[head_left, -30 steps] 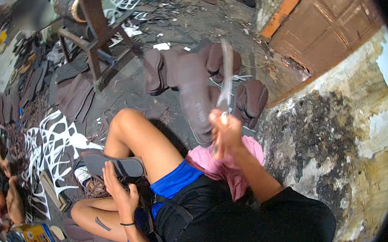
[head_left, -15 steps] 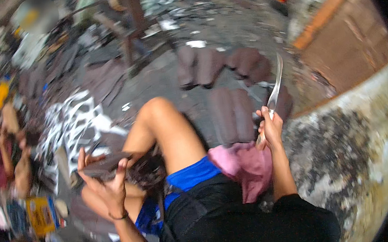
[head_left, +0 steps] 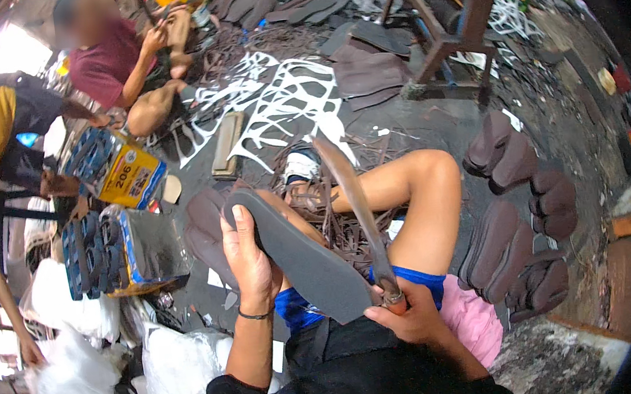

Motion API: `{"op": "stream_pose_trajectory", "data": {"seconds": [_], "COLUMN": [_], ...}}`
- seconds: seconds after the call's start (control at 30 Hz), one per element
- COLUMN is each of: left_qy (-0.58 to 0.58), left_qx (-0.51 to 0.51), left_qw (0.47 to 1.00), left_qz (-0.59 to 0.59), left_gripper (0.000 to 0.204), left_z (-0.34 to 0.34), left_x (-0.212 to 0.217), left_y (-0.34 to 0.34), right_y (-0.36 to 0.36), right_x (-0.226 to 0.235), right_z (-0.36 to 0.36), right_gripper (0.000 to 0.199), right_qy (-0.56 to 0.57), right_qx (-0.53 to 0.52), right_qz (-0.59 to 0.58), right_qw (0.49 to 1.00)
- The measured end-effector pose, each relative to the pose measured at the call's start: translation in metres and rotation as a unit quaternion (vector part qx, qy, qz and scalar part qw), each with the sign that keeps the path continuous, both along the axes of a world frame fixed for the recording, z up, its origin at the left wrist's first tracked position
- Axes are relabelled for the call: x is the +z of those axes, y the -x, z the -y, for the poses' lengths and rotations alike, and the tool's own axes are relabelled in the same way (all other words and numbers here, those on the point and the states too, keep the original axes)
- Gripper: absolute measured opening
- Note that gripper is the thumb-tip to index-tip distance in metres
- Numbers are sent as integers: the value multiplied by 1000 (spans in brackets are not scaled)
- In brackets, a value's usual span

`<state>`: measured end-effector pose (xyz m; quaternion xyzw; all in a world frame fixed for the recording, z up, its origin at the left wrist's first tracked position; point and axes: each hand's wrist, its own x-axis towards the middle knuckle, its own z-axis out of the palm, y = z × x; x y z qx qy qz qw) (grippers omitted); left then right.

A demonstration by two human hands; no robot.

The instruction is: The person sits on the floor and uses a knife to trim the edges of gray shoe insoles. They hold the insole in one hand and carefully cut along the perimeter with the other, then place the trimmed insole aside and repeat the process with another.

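Observation:
My left hand (head_left: 248,257) grips a dark grey sandal sole (head_left: 300,253) by its edge and holds it slanted over my lap. My right hand (head_left: 409,317) is closed on the handle of a long knife (head_left: 353,200), whose blade points up and away, just beside the sole's lower end. Behind the sole lies a heap of thin dark rubber trimmings (head_left: 333,218) by my raised bare knee (head_left: 430,176). A pink cloth (head_left: 473,319) sits on my right thigh.
Stacks of brown soles (head_left: 523,243) lie on the floor to my right. White cut-out sheets (head_left: 281,100) and a wooden stool (head_left: 452,33) are ahead. Two seated people (head_left: 105,57) work at the upper left beside boxes of blue sandals (head_left: 115,251) and white plastic bags (head_left: 79,372).
My view has swung to the left. My right hand has brought the knife from the stacked soles over to my lap, and my left hand has lifted the sole up to meet it.

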<state>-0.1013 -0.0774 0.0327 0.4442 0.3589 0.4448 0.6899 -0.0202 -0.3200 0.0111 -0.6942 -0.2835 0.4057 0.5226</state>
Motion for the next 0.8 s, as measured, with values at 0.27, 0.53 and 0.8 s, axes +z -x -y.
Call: {"op": "stream_pose_trajectory", "data": {"seconds": [0.27,0.53,0.8], "left_qy": [35,107,81], "left_qx": [-141,-202,-281], "left_qw": [986,972,956], "left_qz": [-80,-51,-34], "left_gripper": [39,43,45], "left_z": [8,27,41], "left_x": [23,23,34], "left_y": [50,68,70], "right_y": [-4,-2,-19], "right_x": [-9,-18,29], "right_z": [5,27,21], "right_gripper": [39,35,30], "right_qy": [-102,-95,-90], "right_qx": [3,35,42], "right_qz": [275,290,330], "right_qw": [956,951,939]}}
